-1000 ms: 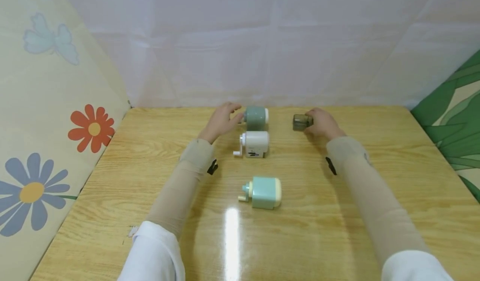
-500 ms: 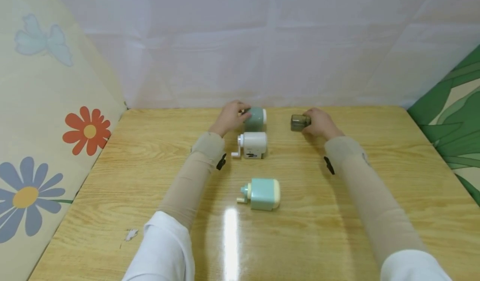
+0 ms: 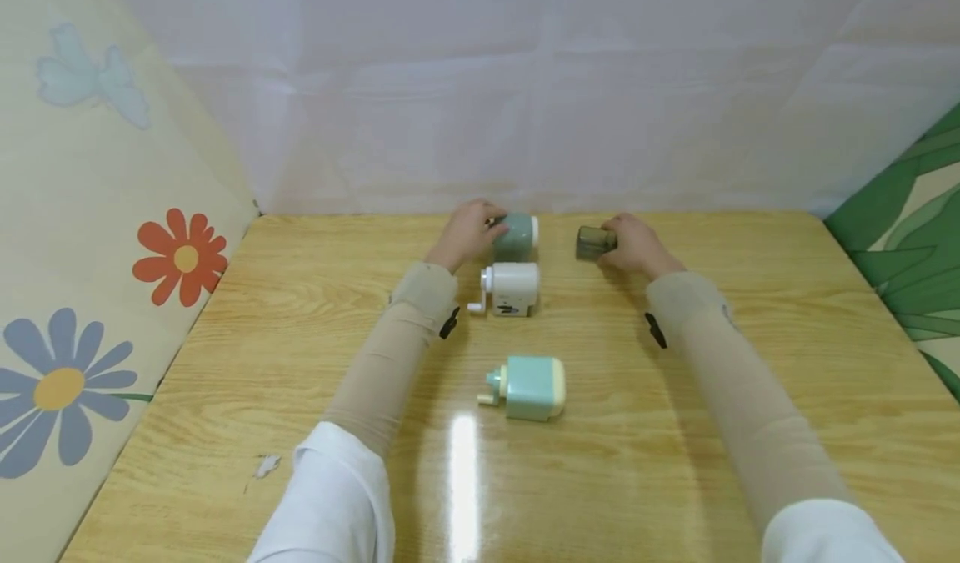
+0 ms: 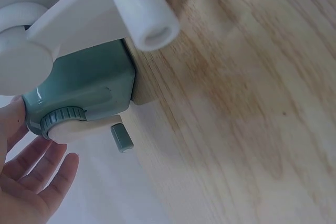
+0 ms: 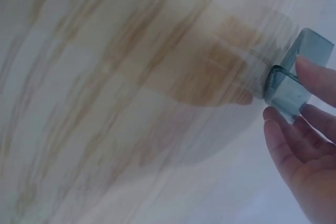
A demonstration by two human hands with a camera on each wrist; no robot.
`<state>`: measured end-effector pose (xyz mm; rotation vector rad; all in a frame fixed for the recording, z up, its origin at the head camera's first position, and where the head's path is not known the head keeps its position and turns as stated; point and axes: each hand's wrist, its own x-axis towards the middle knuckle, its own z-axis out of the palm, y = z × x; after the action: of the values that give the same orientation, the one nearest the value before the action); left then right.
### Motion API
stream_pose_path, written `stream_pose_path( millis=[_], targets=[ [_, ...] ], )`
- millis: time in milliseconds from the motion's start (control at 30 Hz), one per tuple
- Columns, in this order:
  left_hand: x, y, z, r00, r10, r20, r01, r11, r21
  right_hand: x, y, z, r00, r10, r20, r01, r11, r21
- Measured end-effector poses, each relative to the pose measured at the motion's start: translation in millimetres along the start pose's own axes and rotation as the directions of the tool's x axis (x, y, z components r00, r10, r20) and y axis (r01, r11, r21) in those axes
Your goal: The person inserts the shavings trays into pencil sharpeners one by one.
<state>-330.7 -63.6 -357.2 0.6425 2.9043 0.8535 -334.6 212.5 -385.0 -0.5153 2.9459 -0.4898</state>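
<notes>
In the head view, my left hand (image 3: 468, 231) is at the crank end of a dark green pencil sharpener (image 3: 514, 236) near the table's back edge. Thumb and a finger hold that end; in the left wrist view, the other fingers (image 4: 63, 179) reach out loosely beneath the crank (image 4: 86, 128). My right hand (image 3: 636, 244) pinches a small see-through shavings drawer (image 3: 595, 243) between thumb and fingers, to the right of that sharpener and apart from it. The right wrist view shows the drawer (image 5: 299, 77) as a clear, boxy piece. The sharpener's far side is hidden.
A white pencil sharpener (image 3: 514, 288) stands just in front of the dark green one, its crank pointing left. Nearer still is a mint and cream sharpener (image 3: 532, 388). A pale cloth wall (image 3: 420, 129) rises behind the wooden table (image 3: 637, 429).
My left hand has moved right and taken hold of the dark green sharpener's crank end. The right hand has brought the drawer slightly left, towards the sharpener.
</notes>
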Motion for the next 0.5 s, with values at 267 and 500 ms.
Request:
stream_pose_path(
  millis=[267, 500],
  targets=[
    [-1.5, 2.1, 0.4, 1.0, -0.013, 0.001, 0.013, 1.0, -0.005, 3.2, -7.6, 3.9, 1.0, -0.02, 0.007, 0.02, 1.0, 0.001],
    [-1.9, 3.9, 0.3, 1.0, -0.008, -0.01, 0.008, 1.0, 0.001, 2.7, -11.5, 1.9, 1.0, -0.021, 0.015, 0.021, 1.0, 0.003]
  ],
)
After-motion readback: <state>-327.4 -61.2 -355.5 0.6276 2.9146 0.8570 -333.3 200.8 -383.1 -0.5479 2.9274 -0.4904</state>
